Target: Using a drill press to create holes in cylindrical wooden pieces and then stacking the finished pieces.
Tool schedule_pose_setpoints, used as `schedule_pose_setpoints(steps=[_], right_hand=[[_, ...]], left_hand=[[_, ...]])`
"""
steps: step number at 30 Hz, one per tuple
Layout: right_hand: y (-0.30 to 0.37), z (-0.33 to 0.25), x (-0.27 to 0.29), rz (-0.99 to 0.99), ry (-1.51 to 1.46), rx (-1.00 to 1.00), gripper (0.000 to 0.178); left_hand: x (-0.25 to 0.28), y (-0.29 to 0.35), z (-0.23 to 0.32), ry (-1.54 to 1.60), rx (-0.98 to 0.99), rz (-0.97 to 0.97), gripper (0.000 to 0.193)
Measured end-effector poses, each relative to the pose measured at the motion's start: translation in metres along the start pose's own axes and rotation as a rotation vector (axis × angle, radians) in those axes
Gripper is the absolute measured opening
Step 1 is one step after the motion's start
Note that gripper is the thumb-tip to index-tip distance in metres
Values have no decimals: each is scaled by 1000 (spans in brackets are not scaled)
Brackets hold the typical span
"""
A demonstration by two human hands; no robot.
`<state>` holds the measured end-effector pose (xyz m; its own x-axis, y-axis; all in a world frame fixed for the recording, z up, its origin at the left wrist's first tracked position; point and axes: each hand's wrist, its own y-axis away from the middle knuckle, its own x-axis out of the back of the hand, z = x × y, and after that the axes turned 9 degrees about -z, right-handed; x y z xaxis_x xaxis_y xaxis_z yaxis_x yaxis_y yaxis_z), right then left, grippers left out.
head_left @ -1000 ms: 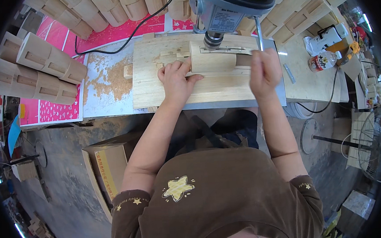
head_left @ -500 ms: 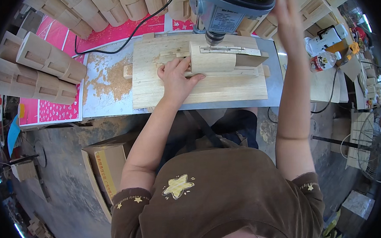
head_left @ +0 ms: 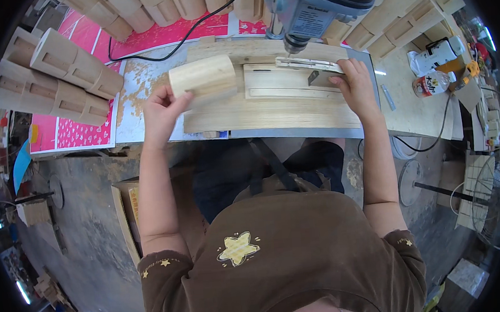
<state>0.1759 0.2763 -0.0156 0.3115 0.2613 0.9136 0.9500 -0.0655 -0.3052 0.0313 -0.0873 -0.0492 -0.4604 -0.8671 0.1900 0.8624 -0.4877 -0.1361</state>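
My left hand [head_left: 164, 110] grips a pale, rounded wooden block [head_left: 202, 79] by its left end, holding it over the left part of the wooden base board [head_left: 293, 110]. My right hand [head_left: 360, 86] is closed at the right end of a slotted light strip [head_left: 307, 64], its thumb below. The strip lies along a wooden jig [head_left: 274, 81] on the board, with a small dark plate [head_left: 313, 78] jutting out under it. Just above the strip's left part hangs the chuck [head_left: 296, 43] of a grey bench drill [head_left: 321, 8].
Several rounded wooden blocks with recesses [head_left: 75, 61] are stacked at the left, with more along the back and right. A black cable [head_left: 180, 46] crosses the pink sheet. Sawdust [head_left: 136, 77] covers the left tabletop. A bottle [head_left: 431, 83] and a small tube [head_left: 388, 97] lie at the right.
The rounded block has come off the jig and moved left in my left hand. My right hand has come down from beside the drill to the strip's right end.
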Motion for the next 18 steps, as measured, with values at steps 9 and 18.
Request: schedule_pose_setpoints(steps=[9,18], right_hand=[[1,-9,-2,-41,-67,34,33],[5,-13,-1,-49,-33,17,33]], left_hand=[[-29,-13,42,271,509,-188,40],[-88,-37,35,262,488,-282,44]])
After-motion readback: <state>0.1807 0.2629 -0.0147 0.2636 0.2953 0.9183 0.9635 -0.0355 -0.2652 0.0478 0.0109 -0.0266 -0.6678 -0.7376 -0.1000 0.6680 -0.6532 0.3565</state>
